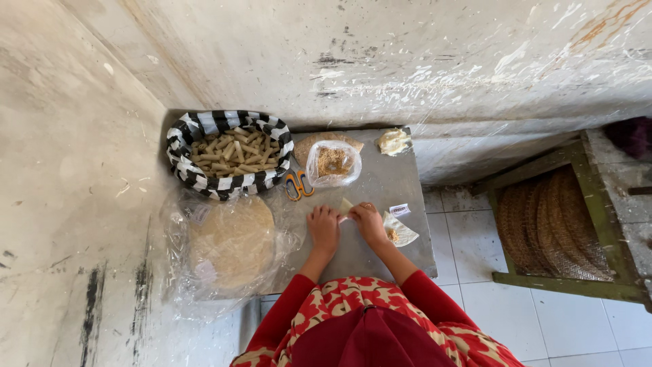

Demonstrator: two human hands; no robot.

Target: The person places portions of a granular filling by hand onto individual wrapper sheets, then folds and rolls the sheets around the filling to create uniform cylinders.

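Note:
My left hand (323, 226) and my right hand (367, 221) meet over a small pale wrapper sheet (346, 206) on the grey table (380, 187); both hands pinch it with curled fingers. A second wrapper triangle with brown filling on it (399, 232) lies just right of my right hand. A clear plastic bag of brown crumbly filling (332, 163) stands behind my hands. Orange-handled scissors (296, 184) lie to its left.
A black-and-white striped basket (178, 136) holds several finished rolls (234, 156) at the table's back left. A plastic-wrapped stack of round wrappers (232, 240) sits left of my hands. A pale lump (394, 142) is at the back right. A woven rattan chair (553, 228) stands right.

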